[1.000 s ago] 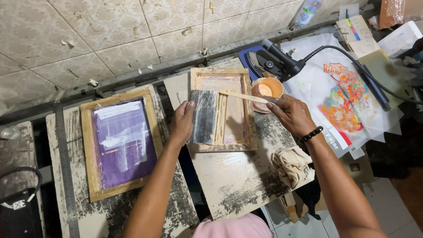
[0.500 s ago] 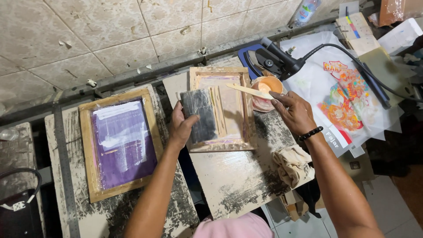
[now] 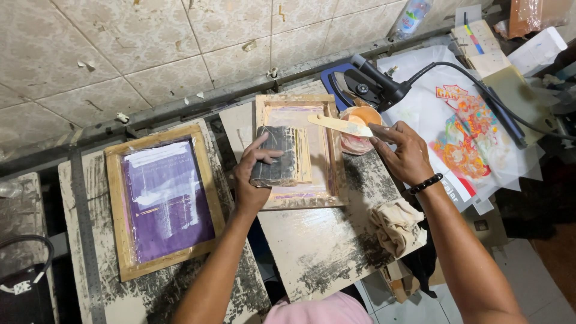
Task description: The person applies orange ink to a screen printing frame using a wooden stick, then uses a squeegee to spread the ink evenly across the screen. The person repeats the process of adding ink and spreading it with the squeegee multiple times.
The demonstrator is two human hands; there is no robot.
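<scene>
My left hand point(image 3: 255, 174) grips a dark, ink-stained squeegee point(image 3: 277, 156) that rests inside a wooden-framed printing screen point(image 3: 329, 156) on a stained board. My right hand point(image 3: 403, 153) holds a flat pale wooden stick point(image 3: 339, 125) by one end. The stick reaches left over the screen's upper right corner. Just behind the stick stands a small orange cup point(image 3: 360, 117) with pale ink in it.
A second wooden frame with a purple screen point(image 3: 165, 198) lies on the board to the left. A crumpled cloth point(image 3: 395, 223) sits near the board's right edge. A black heat tool point(image 3: 369, 84) and printed sheets with a colourful design point(image 3: 465, 135) lie at the right.
The squeegee has slid left and down within the screen under my left hand. My right hand has lifted the stick from across the frame up toward the orange cup.
</scene>
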